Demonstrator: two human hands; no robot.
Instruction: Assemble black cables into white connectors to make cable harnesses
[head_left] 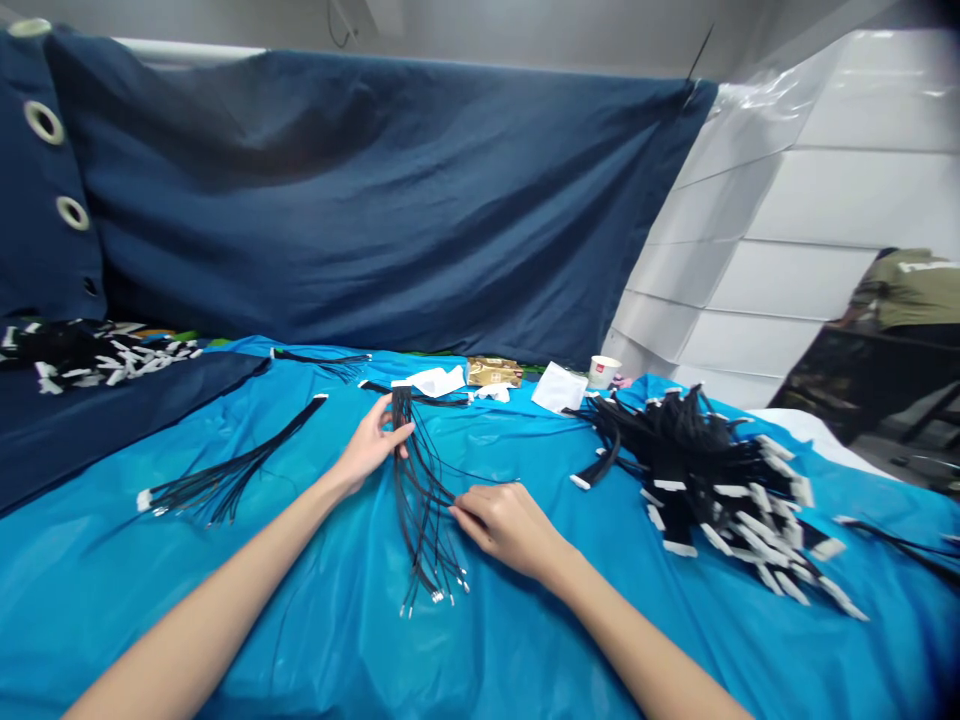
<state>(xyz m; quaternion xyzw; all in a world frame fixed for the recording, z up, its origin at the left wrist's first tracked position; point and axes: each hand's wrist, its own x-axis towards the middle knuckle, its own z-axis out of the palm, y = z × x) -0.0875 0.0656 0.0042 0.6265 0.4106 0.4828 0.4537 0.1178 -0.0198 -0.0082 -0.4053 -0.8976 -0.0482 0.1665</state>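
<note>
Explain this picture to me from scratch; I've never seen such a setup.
There is no machine here: a person is working bare-handed, seen by a camera worn on the head, looking forward and down. The left hand holds a bundle of black wires near its top end, and the right hand pinches some of its strands off to the side. Beneath them spreads a blue sheet. Another wire bundle lies on the left, and a big pile of black cables with white ends on the right. Toward the back are a gold packet and a paper cup.
</note>
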